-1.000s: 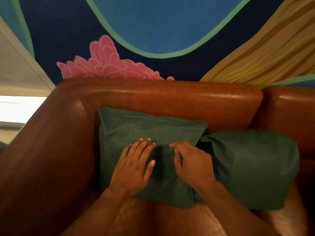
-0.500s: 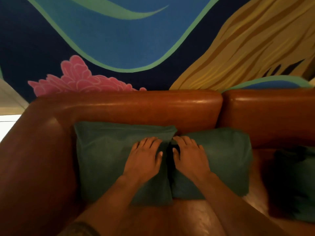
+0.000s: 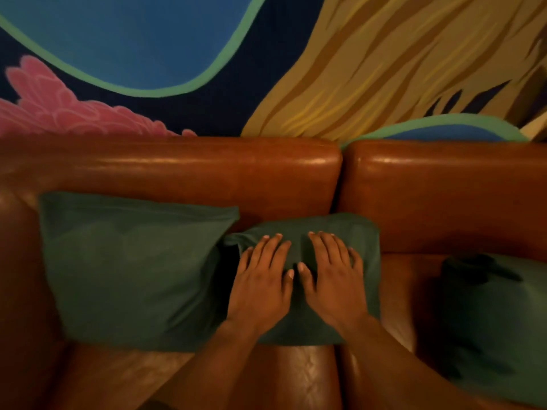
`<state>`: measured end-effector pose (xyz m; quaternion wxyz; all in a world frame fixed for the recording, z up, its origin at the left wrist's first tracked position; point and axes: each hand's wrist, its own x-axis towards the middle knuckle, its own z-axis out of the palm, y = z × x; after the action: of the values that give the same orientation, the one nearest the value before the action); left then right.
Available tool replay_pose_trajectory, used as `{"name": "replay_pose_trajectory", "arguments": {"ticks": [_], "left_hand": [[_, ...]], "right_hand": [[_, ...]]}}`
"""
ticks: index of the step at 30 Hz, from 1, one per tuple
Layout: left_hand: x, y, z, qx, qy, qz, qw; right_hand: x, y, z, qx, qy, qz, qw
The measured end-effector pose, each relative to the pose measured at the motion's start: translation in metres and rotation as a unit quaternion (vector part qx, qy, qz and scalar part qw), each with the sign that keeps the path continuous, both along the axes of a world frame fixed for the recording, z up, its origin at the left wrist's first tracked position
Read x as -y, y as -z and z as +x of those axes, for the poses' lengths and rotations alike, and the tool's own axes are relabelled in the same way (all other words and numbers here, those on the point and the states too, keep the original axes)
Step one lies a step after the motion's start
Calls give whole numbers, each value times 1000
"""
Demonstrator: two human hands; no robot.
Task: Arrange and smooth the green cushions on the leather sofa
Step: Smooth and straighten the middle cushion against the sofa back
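Three dark green cushions lie on a brown leather sofa (image 3: 183, 170). The left cushion (image 3: 133, 267) leans against the backrest near the armrest. The middle cushion (image 3: 325, 229) sits beside it, touching it, under both my hands. My left hand (image 3: 262, 279) and my right hand (image 3: 333, 276) lie flat on it, palms down, fingers spread, thumbs almost touching. Neither hand grips the fabric. A third cushion (image 3: 497, 321) rests on the right seat, crumpled and partly cut off by the frame edge.
A painted wall (image 3: 148, 39) with blue, pink and yellow shapes rises directly behind the backrest. The sofa's left armrest (image 3: 20, 291) borders the left cushion. A seam (image 3: 340, 179) splits the backrest into two sections. Bare seat leather (image 3: 399, 291) shows between the middle and right cushions.
Both hands have moved right from the left cushion onto the middle cushion. The view has shifted right, bringing the third cushion into sight.
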<state>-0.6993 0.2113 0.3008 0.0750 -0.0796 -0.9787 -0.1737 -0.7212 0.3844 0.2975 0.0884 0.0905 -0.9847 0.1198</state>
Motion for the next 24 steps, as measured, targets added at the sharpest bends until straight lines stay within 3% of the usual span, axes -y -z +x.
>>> {"name": "replay_pose_trajectory", "arguments": {"ticks": [6,16,20,24], "left_hand": [[1,14,-17,-3,1,-32,999],[-3,28,-25,-13,-25,-80,996],[-16,31,-20,-65,-40,-130,989],[-39,50,-9,-83,-75,-108,988]], "right_hand": [[-11,12,-6,54,-11,19,998],[-6,31,-17,40,-4,22,999],[-5,37,-24,29,-10,10,999],[-8,45,-25,17,-21,-4,1000]]}}
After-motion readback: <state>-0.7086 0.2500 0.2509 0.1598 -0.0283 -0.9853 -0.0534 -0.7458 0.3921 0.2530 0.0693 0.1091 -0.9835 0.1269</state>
